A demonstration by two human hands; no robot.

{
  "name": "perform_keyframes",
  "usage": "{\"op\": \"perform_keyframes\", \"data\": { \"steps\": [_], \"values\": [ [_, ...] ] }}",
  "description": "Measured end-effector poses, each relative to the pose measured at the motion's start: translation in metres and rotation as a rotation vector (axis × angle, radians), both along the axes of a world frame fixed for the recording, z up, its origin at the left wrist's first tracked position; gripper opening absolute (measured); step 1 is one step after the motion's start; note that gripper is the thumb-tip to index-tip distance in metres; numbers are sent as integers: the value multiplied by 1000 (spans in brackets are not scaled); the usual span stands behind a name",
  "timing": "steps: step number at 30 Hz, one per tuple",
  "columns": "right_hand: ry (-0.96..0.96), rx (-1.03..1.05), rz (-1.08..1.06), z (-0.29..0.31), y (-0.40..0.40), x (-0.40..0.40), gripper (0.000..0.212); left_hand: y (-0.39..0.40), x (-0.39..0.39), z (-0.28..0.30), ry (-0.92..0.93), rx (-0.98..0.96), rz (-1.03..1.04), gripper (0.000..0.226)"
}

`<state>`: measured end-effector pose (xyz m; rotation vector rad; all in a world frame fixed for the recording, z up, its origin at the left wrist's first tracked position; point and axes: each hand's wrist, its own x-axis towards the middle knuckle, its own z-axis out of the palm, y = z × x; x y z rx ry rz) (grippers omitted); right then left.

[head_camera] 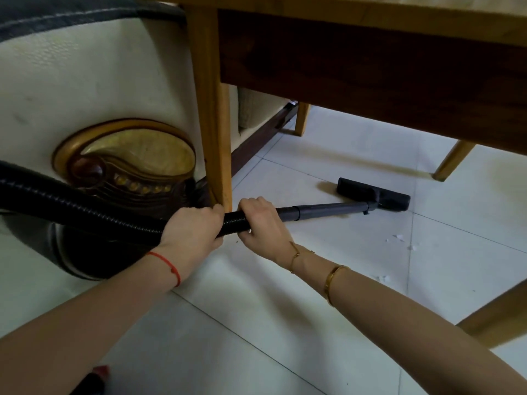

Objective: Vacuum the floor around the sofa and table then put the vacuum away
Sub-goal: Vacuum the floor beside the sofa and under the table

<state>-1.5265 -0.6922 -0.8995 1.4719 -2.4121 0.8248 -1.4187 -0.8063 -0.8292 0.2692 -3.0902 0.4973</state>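
- No brand, label or writing readable anywhere.
- Two bare hands, both on the vacuum: left hand (194,226) curled round the black ribbed hose (85,205), fingers wrapped over the top; right hand (263,222) curled round the hose end where it meets the wand (328,210), thumb under, fingers over. Short stretch of hose shows between the two hands.
- One hose: black corrugated plastic, runs in from the left edge across the sofa front.
- One wand: grey smooth tube, two telescoping sections, lies low and nearly flat, reaching right under the table.
- One floor head (373,193): black, flat rectangular, resting on the tiled floor (285,309) beneath the table, between its legs.
- Vacuum body not identifiable; a dark rounded shape sits low at left under the hose, cannot tell what it is.
- One sofa (85,89): cream pebbled leather-look side, carved dark wood and gold teardrop ornament (128,158) with a row of small amber studs; dark fabric on top.
- One wooden table (370,18): light wood top, dark brown apron, four light tapered legs in view, nearest leg (214,124) just beside the left hand.
- Floor: white glossy square tiles, thin grout lines; a few small white scraps (405,242) right of the right hand.
- Wrists: one red string (168,266) on left; one gold chain (296,256) and one gold bangle (333,280) on right.
- Red-and-black object (97,377) at bottom edge, blurred.
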Motion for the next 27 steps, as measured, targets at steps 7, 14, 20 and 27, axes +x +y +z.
{"op": "perform_keyframes", "data": {
  "steps": [7,14,20,27],
  "values": [
    [25,217,98,-20,35,-55,20,32,-44,-28,-49,17,14,27],
    [60,362,117,-33,63,-117,27,60,-106,-53,-90,140,38,25],
    [69,392,83,-35,64,-162,31,64,-152,-65,-63,190,99,29],
    [81,373,75,-34,52,-189,31,59,-178,-67,-31,180,151,28]
  ]
}}
